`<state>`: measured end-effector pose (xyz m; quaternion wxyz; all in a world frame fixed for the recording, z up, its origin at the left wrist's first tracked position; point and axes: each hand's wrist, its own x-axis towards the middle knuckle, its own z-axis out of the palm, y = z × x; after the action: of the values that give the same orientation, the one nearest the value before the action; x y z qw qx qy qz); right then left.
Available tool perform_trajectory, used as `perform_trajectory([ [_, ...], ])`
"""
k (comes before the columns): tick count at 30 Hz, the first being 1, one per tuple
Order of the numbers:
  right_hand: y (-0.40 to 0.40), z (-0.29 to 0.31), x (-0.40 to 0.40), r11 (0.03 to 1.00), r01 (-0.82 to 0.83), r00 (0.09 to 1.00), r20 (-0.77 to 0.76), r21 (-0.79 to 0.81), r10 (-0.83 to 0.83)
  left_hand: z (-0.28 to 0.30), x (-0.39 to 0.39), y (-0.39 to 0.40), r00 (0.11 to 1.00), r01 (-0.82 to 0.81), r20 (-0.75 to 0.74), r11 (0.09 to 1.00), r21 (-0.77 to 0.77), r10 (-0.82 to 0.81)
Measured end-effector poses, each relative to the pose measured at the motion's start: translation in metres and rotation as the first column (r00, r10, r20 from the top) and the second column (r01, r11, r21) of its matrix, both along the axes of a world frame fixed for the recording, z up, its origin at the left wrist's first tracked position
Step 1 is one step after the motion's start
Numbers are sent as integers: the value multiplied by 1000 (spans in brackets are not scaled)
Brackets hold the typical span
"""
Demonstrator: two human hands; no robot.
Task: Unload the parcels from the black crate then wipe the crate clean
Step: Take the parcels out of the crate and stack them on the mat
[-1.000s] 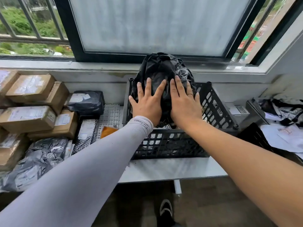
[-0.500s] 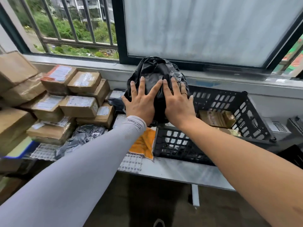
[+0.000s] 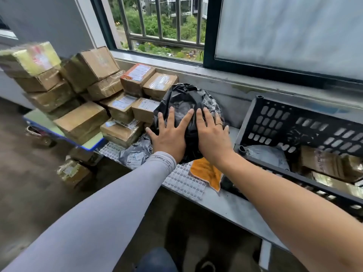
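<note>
Head view: black parcel (image 3: 184, 103) between flat, spread left hand (image 3: 169, 137) and right hand (image 3: 213, 137), left of crate (image 3: 275, 118).

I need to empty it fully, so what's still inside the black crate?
The crate holds a grey mailer bag and taped brown boxes. Anything beneath them is covered.

Crinkled black parcel (image 3: 184, 99) beside black crate (image 3: 275, 118)

Black-framed window (image 3: 209, 32) above a grey sill (image 3: 196, 72), frosted pane (image 3: 290, 32) right, open side left with vertical bars (image 3: 157, 18) and greenery beyond. Grey wall (image 3: 49, 20) at left. Dark worn concrete floor (image 3: 29, 189). Flat daylight only.
</note>
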<state>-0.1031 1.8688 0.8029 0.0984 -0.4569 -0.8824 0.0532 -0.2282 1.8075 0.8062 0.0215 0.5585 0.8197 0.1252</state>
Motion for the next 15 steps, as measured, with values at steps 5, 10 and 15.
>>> perform_trajectory([
  [5, -6, -24, -20, 999, 11, 999, 39, -45, -9, -24, -16, -7, 998, -6, 64, 998, -55, 9],
  [10, -16, -54, -52, 989, 80, 995, 69, -128, -72, -53, -51, -11, 995, 65, 90, 990, -122, -54],
  [15, -32, -79, -102, 972, 149, 988, 77, -184, -137, -78, -105, -18, 987, 135, 110, 976, -173, -118],
])
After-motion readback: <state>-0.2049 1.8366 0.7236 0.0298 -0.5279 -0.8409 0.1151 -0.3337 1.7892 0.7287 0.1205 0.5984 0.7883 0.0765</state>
